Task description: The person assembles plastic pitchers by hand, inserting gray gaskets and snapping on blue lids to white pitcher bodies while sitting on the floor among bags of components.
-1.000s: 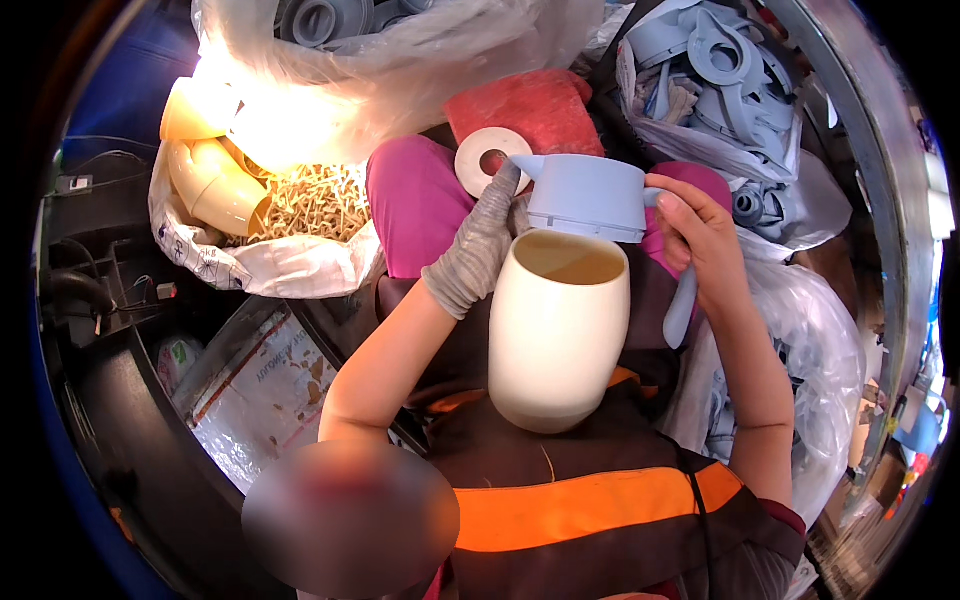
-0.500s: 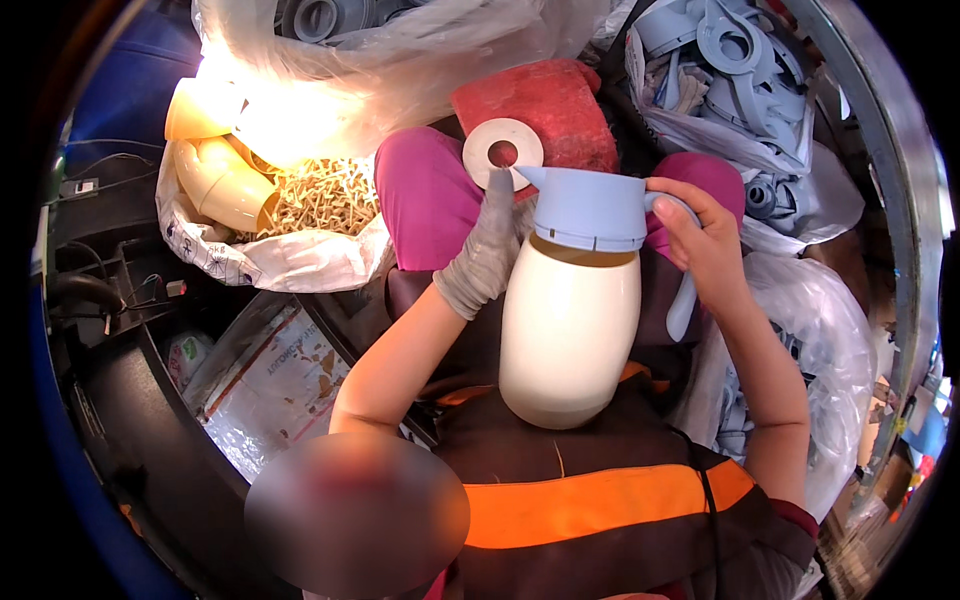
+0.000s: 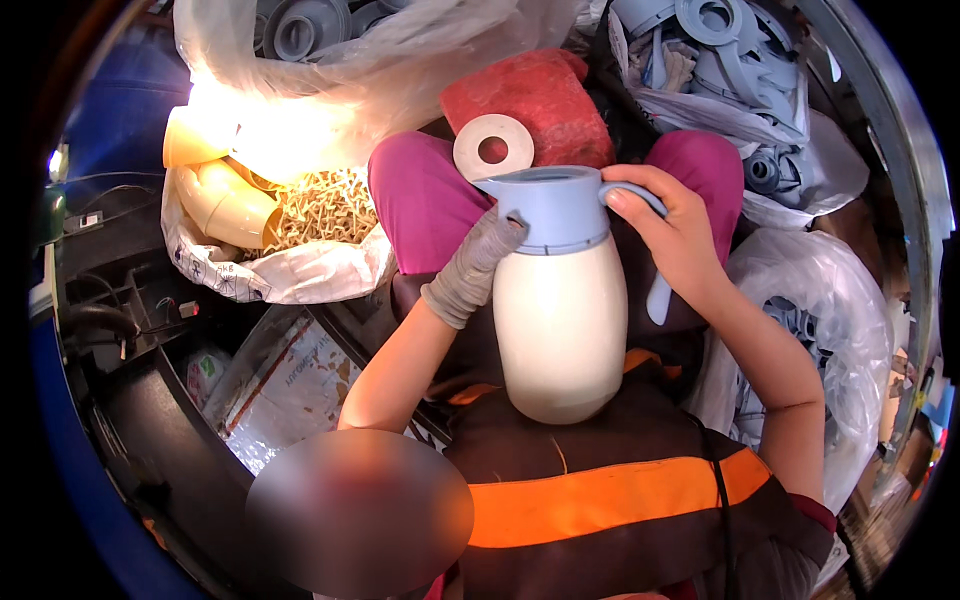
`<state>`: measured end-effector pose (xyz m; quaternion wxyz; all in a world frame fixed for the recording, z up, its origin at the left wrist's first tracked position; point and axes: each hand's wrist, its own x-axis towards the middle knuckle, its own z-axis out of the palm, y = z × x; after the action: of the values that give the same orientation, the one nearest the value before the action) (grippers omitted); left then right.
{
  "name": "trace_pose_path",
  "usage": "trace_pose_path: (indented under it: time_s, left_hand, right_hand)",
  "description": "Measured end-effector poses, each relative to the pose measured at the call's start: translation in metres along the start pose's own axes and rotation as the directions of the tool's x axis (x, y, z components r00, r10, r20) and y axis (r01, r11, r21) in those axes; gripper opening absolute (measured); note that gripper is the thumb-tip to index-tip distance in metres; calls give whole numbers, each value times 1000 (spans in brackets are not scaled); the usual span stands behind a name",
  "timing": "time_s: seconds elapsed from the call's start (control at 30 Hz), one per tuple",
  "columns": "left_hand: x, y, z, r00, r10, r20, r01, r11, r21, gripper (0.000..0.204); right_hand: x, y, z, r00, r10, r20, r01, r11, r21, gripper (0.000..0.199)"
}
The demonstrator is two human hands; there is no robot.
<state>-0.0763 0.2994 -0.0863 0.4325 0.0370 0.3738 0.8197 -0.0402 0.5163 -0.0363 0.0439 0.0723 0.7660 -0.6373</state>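
A vacuum jug with a cream-white body [image 3: 560, 330] stands upright, slightly tilted, on my lap against the dark apron. Its light blue collar [image 3: 560, 215], with a pointed spout on the left, sits down on the body's mouth. My left hand [image 3: 475, 262], in a grey glove, is closed on the collar's left side under the spout, its far fingers hidden behind the jug. The bare right hand [image 3: 675, 225] grips the top of the blue handle [image 3: 637, 192], thumb and forefinger pinching it. Below that hand, the handle's lower end hangs free of the body.
Beyond the jug lie a white ring-shaped roll [image 3: 514, 135] and a red cloth-like bundle [image 3: 560, 95]. At left, a white sack [image 3: 330, 275] holds small beige pieces and yellow curved parts. Bags of grey-blue plastic parts [image 3: 740, 75] stand far right, with another clear bag [image 3: 850, 300] beside my right arm.
The collar has come down onto the body, closing the gap seen before. My left hand has moved from beside the spout to grip the collar; the jug has shifted slightly left.
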Motion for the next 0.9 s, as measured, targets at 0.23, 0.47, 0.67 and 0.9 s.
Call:
trace_pose_path:
  time_s: [0.23, 0.47, 0.67, 0.9]
  left_hand:
    - [-8, -1, 7, 998, 65, -15, -59, 971, 231, 71]
    - [-6, 15, 18, 994, 36, 102, -69, 937, 343, 62]
    - [45, 57, -26, 922, 358, -149, -120, 630, 767, 53]
    - [84, 34, -42, 901, 381, -210, 357, -373, 856, 81]
  right_hand:
    - [-2, 9, -14, 992, -34, 124, 38, 999, -31, 24]
    - [3, -22, -35, 813, 463, 353, -509, 860, 44, 33]
    - [1, -30, -49, 835, 428, 346, -444, 895, -35, 29]
    - [-22, -24, -78, 921, 363, 139, -375, 924, 69, 30]
